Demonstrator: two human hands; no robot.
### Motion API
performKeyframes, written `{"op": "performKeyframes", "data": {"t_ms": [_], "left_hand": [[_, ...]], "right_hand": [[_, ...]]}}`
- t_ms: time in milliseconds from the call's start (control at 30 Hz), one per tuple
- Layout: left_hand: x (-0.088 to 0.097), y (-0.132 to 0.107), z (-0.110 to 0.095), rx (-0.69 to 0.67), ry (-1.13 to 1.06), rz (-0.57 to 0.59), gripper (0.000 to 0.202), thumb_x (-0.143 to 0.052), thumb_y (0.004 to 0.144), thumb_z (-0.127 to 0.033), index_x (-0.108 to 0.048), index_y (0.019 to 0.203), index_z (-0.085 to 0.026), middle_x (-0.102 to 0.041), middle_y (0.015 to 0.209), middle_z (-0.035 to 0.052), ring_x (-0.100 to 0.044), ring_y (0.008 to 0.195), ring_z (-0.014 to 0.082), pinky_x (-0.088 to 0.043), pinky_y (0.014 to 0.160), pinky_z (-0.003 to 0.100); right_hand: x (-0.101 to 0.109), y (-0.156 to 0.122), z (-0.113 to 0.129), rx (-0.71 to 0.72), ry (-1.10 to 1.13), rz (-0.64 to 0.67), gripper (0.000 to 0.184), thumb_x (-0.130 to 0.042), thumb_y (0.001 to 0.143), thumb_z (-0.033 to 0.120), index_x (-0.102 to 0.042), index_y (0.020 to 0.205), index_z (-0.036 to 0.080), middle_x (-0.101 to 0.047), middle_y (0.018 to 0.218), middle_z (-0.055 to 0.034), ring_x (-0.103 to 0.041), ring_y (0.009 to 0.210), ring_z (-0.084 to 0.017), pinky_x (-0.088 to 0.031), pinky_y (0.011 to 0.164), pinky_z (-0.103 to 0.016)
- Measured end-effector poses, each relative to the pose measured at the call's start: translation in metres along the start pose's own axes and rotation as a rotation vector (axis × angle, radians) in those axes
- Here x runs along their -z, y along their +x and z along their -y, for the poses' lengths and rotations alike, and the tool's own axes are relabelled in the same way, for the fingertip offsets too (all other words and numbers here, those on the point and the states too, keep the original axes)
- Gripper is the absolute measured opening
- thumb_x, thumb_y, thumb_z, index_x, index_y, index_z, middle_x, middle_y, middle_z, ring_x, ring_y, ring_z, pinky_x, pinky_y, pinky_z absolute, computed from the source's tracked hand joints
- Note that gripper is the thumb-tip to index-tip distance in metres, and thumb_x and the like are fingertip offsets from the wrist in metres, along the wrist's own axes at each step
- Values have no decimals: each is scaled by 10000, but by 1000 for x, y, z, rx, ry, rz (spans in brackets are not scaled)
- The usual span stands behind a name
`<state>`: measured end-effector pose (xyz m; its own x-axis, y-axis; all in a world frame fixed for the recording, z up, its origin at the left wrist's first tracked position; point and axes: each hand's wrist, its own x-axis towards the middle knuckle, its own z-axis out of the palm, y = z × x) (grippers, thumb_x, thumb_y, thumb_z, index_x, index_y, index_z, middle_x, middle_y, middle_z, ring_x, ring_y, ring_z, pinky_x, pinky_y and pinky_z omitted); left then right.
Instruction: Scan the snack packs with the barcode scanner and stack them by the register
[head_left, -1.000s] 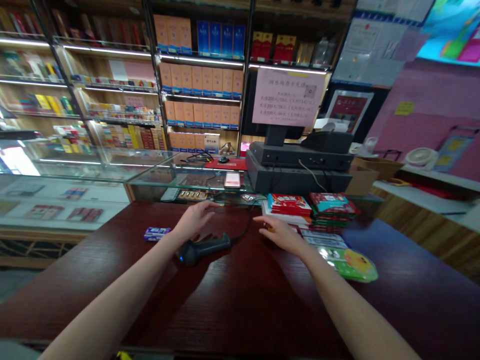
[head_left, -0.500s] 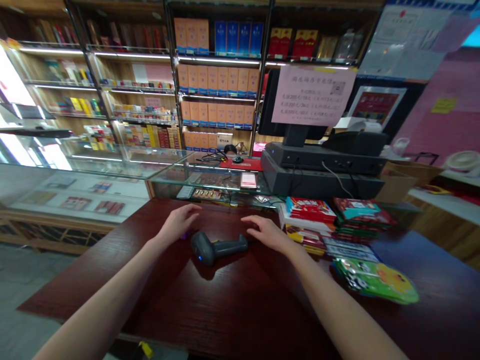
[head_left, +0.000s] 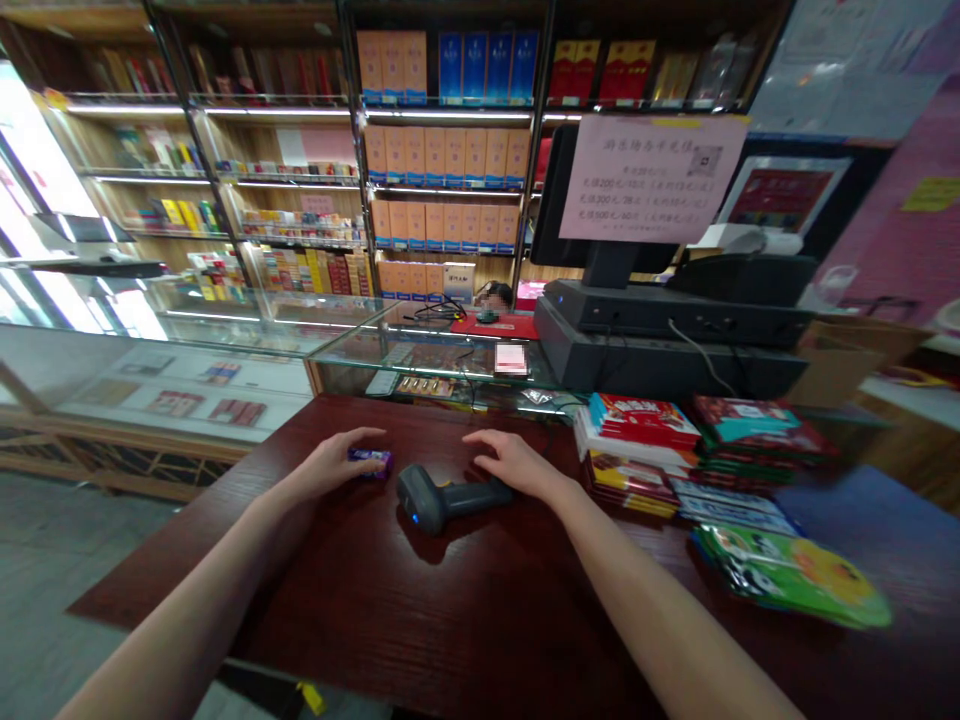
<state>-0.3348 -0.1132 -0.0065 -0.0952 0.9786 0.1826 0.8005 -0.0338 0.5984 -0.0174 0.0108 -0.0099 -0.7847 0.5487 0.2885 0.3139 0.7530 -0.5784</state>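
Note:
A small purple packet (head_left: 381, 463) lies on the dark red wooden counter (head_left: 420, 620). Beside it is my left hand (head_left: 337, 462), open, with its thumb over the packet's near side and the index finger stretched out above; whether the thumb touches it I cannot tell. A dark grey barcode scanner (head_left: 457, 500) rests on its side between my hands, a blue light glowing on its head. My right hand (head_left: 517, 463) hovers at the end of the scanner's handle, partly covering it, with fingers and thumb apart and nothing between them.
Stacked snack packs (head_left: 637, 425) and a green panda-print packet (head_left: 795, 575) lie on the right. Behind them stands a cash register with a monitor (head_left: 607, 265) bearing a pink paper sign (head_left: 652, 180). A glass display case (head_left: 420, 350) borders the counter's far edge, with a person's head (head_left: 496, 293) beyond.
My left hand has moved left and down slightly, uncovering more of the purple packet. My right hand has shifted left relative to the scanner, over its handle end. The view has turned slightly left.

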Motion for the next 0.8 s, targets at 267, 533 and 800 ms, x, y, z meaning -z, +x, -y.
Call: {"op": "performKeyframes", "data": {"t_ms": [267, 533, 800], "left_hand": [[5, -7, 19, 15, -87, 113, 677, -732, 646, -406, -633, 1295, -241, -727, 1217, 53, -683, 1097, 286, -528, 956, 369], [-2, 4, 16, -36, -42, 99, 562, -706, 696, -403, -668, 1231, -237, -717, 1240, 51, -667, 1133, 275, -477, 1021, 363], [-45, 46, 2, -122, -90, 87, 582, -719, 689, -365, -654, 1252, -233, -714, 1235, 60, -659, 1144, 274, -477, 1028, 369]], "right_hand": [[-15, 22, 6, 13, -1, 31, 401, -622, 847, 119, -681, 1211, 279, -708, 1270, -21, -650, 1202, -225, -466, 1087, -385], [-23, 30, 3, 30, 6, 49, 397, -613, 849, 116, -683, 1210, 265, -714, 1255, -31, -658, 1185, -225, -487, 1060, -379], [-17, 23, -6, 2, 0, 18, 393, -622, 847, 119, -683, 1214, 247, -719, 1233, -46, -665, 1157, -239, -487, 1046, -377]]}}
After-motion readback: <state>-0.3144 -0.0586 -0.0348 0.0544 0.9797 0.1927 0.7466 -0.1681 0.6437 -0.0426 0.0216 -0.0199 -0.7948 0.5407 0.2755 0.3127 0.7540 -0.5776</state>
